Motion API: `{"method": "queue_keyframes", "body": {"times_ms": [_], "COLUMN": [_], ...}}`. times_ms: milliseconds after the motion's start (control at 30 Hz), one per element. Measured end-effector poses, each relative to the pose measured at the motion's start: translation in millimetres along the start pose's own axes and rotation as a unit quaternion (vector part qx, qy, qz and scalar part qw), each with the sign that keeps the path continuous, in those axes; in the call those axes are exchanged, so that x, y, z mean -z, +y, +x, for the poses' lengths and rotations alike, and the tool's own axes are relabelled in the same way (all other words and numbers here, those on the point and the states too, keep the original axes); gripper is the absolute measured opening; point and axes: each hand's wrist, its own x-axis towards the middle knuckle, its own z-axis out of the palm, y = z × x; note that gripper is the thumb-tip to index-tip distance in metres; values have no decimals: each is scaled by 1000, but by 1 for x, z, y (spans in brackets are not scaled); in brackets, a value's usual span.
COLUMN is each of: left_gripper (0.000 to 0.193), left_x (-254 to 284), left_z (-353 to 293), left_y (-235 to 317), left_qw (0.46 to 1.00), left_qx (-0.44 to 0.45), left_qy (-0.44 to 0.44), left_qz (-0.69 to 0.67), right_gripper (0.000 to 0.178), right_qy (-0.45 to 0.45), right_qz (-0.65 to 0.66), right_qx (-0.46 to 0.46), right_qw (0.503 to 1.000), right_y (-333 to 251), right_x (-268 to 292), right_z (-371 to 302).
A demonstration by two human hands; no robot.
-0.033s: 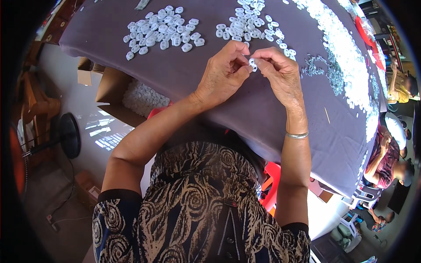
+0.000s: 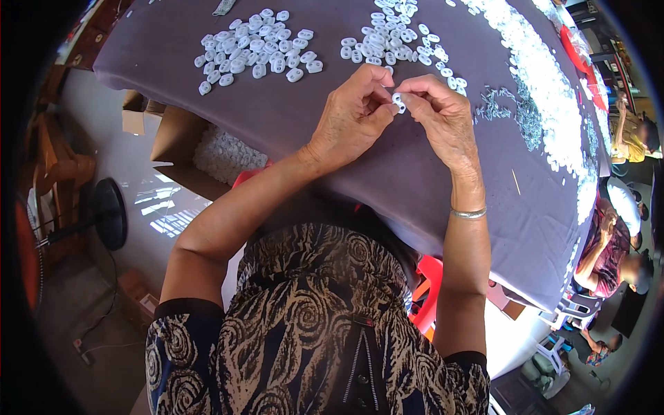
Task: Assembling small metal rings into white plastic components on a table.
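Note:
Over the near part of the cloth-covered table, my two hands meet fingertip to fingertip. Between them is a small white plastic cord lock [image 2: 398, 103] with two round holes, partly covered by the fingers. My left hand [image 2: 354, 111] pinches it from the left with thumb and forefinger. From the right, my right hand [image 2: 443, 111] closes thumb and forefinger on the same piece. Just beyond the hands lies a loose pile of similar white cord locks [image 2: 380, 43]. A second pile of white cord locks [image 2: 257, 45] is spread further left.
Small metal springs [image 2: 529, 124] lie right of my hands, beside a long heap of small white parts [image 2: 553, 104]. A thin stick [image 2: 516, 182] rests on the dark tablecloth [image 2: 415, 187]. Left below the table stands a cardboard box [image 2: 176, 142] of white pieces. Other people sit far right.

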Motion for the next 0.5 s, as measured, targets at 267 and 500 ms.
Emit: {"method": "queue_keyframes", "body": {"times_ms": [267,500], "left_gripper": [29,21], "left_x": [0,6], "left_z": [1,5], "left_y": [7,6], "left_qw": [1000,996], "left_qx": [7,37], "left_qy": [22,-4], "left_qz": [-19,-79], "right_gripper": [17,29], "right_qy": [-12,-27], "right_qz": [25,-11], "right_qx": [-18,5], "right_qw": [999,1000], "right_y": [1,0], "right_x": [-3,-4], "right_z": [-2,-2]}}
